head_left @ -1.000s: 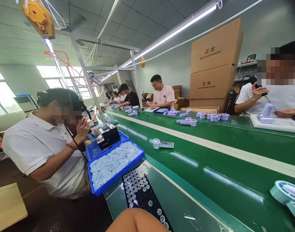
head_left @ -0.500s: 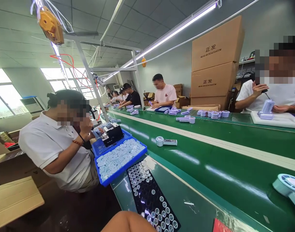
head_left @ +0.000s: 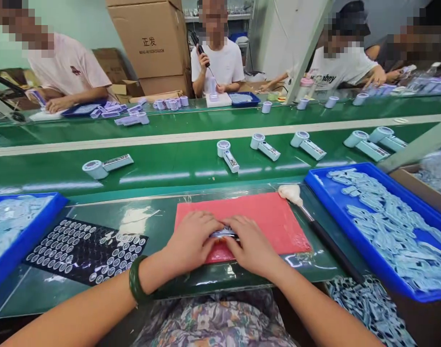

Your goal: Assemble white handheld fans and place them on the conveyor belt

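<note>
On a red mat (head_left: 271,217), my left hand (head_left: 191,236) and my right hand (head_left: 254,243) meet around a small elongated part (head_left: 226,232). It is pale and shiny with dark lettering on top; fingers cover most of it, so its kind is unclear. Both hands are closed on it, fingertips on the far side and thumbs on the near side. Right of the mat lies a mallet-like tool (head_left: 314,224) with a black handle and a white wrapped head. To the left is a black sheet of round clear-centred pieces (head_left: 61,250).
Blue trays hold pale blue parts, one at right (head_left: 379,178) and one at left (head_left: 58,200). A green conveyor (head_left: 170,159) carries several pale blue handheld fans (head_left: 265,147). Loose parts (head_left: 368,308) lie below the right tray. Co-workers sit across the belt.
The view has swung from the left-hand co-worker to the right and down onto the red mat. Both my hands now show, gripping the small part; earlier only a bit of bare arm showed.
</note>
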Tool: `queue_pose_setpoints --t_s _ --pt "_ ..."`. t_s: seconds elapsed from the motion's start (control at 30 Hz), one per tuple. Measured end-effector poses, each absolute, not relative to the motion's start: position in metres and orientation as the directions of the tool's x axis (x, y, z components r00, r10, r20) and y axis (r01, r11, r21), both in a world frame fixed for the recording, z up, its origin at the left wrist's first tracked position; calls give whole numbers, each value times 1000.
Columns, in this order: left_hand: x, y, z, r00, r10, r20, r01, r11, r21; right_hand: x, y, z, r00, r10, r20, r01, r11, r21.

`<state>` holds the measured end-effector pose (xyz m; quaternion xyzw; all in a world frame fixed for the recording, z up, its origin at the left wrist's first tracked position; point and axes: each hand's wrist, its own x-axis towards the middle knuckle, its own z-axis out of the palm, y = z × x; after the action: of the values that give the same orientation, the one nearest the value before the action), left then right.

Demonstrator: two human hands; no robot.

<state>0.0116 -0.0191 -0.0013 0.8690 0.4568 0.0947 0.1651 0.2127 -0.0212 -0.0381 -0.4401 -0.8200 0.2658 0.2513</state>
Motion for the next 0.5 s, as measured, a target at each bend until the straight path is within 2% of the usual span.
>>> queue_pose_setpoints --t_s 0.13,0.27,0.4,0.5 --pt "15 -25 7 561 828 -13 782 -525 336 214 -27 -36 -494 850 184 566 475 -673" --pt "12 -27 7 587 809 23 772 -568 286 220 -29 -39 -540 822 183 540 504 -674" --pt "12 -28 5 618 784 62 774 -620 129 231 -35 -38 -533 826 180 582 513 -630" --pt "14 -35 12 651 756 65 759 -651 -14 227 -30 -31 -502 814 292 585 568 -579"
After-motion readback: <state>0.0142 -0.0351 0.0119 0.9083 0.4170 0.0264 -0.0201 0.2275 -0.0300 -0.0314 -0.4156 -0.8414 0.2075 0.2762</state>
